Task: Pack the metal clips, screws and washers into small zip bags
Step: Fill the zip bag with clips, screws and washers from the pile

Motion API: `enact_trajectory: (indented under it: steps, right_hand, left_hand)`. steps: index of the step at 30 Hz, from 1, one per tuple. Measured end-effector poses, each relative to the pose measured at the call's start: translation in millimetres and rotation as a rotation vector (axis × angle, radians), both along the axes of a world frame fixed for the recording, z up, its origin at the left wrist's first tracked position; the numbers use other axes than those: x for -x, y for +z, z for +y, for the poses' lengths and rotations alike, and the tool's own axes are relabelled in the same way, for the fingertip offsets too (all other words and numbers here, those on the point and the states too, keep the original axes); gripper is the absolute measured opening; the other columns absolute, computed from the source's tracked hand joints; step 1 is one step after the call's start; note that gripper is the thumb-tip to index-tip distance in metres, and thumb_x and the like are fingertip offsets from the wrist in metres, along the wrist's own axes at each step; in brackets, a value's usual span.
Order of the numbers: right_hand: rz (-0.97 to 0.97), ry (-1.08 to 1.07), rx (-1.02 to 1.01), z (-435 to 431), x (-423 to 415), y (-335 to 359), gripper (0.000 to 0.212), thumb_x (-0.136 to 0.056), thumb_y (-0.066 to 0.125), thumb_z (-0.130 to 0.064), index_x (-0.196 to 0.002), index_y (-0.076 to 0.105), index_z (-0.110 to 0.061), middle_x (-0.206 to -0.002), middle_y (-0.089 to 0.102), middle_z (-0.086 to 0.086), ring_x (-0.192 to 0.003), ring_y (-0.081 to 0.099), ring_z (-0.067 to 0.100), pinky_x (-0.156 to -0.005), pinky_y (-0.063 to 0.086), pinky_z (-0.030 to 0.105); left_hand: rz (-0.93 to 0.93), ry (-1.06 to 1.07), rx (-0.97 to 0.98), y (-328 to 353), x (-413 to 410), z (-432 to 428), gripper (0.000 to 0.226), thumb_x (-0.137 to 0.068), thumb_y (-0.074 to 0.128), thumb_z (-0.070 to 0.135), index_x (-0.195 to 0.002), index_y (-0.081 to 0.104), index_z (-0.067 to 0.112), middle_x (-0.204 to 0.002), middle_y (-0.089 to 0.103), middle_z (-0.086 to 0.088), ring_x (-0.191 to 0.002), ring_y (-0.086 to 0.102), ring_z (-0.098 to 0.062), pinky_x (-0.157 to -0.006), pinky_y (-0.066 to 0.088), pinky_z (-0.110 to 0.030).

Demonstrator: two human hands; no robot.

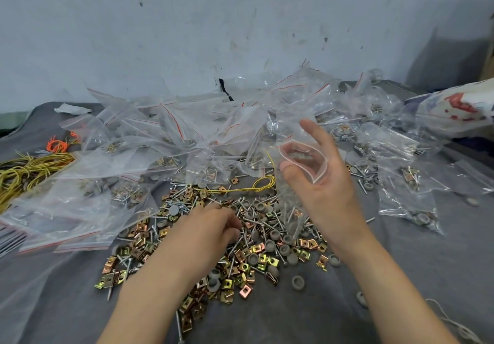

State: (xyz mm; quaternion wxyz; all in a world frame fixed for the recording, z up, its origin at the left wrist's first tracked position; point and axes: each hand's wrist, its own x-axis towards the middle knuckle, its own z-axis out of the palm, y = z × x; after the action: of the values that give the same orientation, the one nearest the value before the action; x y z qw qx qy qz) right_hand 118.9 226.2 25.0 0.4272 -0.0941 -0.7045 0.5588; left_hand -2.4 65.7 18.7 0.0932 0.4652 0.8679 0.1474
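The right hand point(319, 180) is raised at centre right of the frame, pinching a small zip bag point(296, 183) with its mouth held open between thumb and fingers; the bag hangs down over the pile. The left hand point(211, 226) lies low at centre, fingers curled together into the loose heap of clips point(240, 260), screws point(242, 239) and grey washers point(284, 250) on the grey table point(401, 277); what it pinches I cannot tell. Filled bags point(165, 135) pile up behind; yellow bands point(29, 170) lie at the left edge.
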Motion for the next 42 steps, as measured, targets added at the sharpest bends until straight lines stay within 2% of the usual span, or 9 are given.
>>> enact_trajectory:
  steps: [5, 14, 19, 24, 29, 32, 37, 40, 42]
  right_hand:
    - [-0.003, 0.011, 0.015, -1, 0, 0, 0.059, -0.095, 0.069, -0.011, -0.138, 0.046, -0.045, -0.115, 0.069, -0.011, -0.115, 0.063, 0.008, -0.096, 0.05, 0.018]
    - [-0.016, 0.009, 0.014, -4, -1, 1, 0.059, -0.095, 0.069, -0.01, -0.138, 0.046, -0.044, -0.114, 0.069, -0.013, -0.112, 0.064, 0.006, -0.094, 0.05, 0.018]
    - [-0.013, 0.011, 0.026, -5, -2, 2, 0.058, -0.096, 0.067, -0.007, -0.138, 0.046, -0.041, -0.112, 0.069, -0.012, -0.11, 0.064, 0.005, -0.093, 0.049, 0.016]
    - [-0.008, 0.002, 0.023, -4, -1, 1, 0.058, -0.096, 0.067, -0.007, -0.138, 0.046, -0.041, -0.112, 0.07, -0.012, -0.112, 0.064, 0.006, -0.094, 0.049, 0.017]
    - [-0.009, 0.001, 0.01, -3, -1, 1, 0.059, -0.096, 0.068, -0.008, -0.139, 0.045, -0.041, -0.113, 0.07, -0.011, -0.112, 0.064, 0.007, -0.095, 0.05, 0.019]
    - [-0.002, -0.007, 0.002, -2, -1, 1, 0.059, -0.094, 0.069, -0.014, -0.14, 0.045, -0.042, -0.114, 0.07, -0.01, -0.113, 0.064, 0.008, -0.095, 0.051, 0.02]
    - [-0.008, -0.007, -0.002, -2, -1, 1, 0.059, -0.09, 0.069, -0.023, -0.139, 0.045, -0.045, -0.114, 0.07, -0.012, -0.115, 0.063, 0.007, -0.095, 0.05, 0.018]
    - [-0.002, -0.011, 0.007, -2, 0, 1, 0.059, -0.088, 0.068, -0.025, -0.138, 0.046, -0.045, -0.113, 0.07, -0.013, -0.113, 0.063, 0.006, -0.092, 0.047, 0.013]
    - [-0.004, -0.008, 0.007, -2, -1, 1, 0.059, -0.092, 0.069, -0.019, -0.139, 0.045, -0.044, -0.113, 0.07, -0.012, -0.113, 0.063, 0.006, -0.091, 0.047, 0.013]
  left_hand:
    - [0.037, -0.015, 0.028, 1, -4, -1, 0.017, -0.097, 0.052, 0.046, -0.111, 0.056, 0.038, -0.108, 0.05, 0.021, -0.111, 0.045, -0.009, -0.1, 0.042, -0.037]
    - [0.011, 0.002, 0.039, 2, -4, 2, 0.01, -0.099, 0.05, 0.044, -0.106, 0.052, 0.038, -0.103, 0.048, 0.018, -0.111, 0.044, -0.012, -0.099, 0.04, -0.037]
    - [0.014, 0.004, 0.055, -1, -3, 4, 0.006, -0.099, 0.049, 0.041, -0.103, 0.052, 0.037, -0.111, 0.05, 0.012, -0.113, 0.043, -0.013, -0.102, 0.039, -0.038]
    - [-0.01, 0.002, 0.013, -3, 1, 3, 0.005, -0.099, 0.05, 0.039, -0.095, 0.049, 0.038, -0.101, 0.05, 0.015, -0.104, 0.048, -0.012, -0.096, 0.043, -0.037]
    - [-0.055, 0.052, -0.175, 0, 8, 1, 0.006, -0.099, 0.052, 0.037, -0.096, 0.055, 0.033, -0.088, 0.06, 0.015, -0.08, 0.056, 0.001, -0.072, 0.05, -0.023]
    - [-0.188, 0.105, -0.375, 6, 10, 1, 0.005, -0.097, 0.055, 0.037, -0.097, 0.059, 0.033, -0.084, 0.065, 0.014, -0.072, 0.06, 0.0, -0.062, 0.047, -0.016]
    - [-0.572, 0.268, -0.745, 15, 14, 0, 0.009, -0.096, 0.06, 0.028, -0.097, 0.068, 0.025, -0.081, 0.073, 0.006, -0.074, 0.067, -0.007, -0.074, 0.052, -0.026]
    - [-0.698, 0.317, -0.869, 17, 16, 0, 0.01, -0.096, 0.061, 0.025, -0.095, 0.07, 0.021, -0.077, 0.071, 0.005, -0.074, 0.064, -0.01, -0.081, 0.051, -0.038]
    - [-0.748, 0.307, -0.925, 21, 20, 1, 0.011, -0.096, 0.061, 0.026, -0.096, 0.07, 0.019, -0.079, 0.07, 0.003, -0.074, 0.062, -0.012, -0.078, 0.049, -0.039]
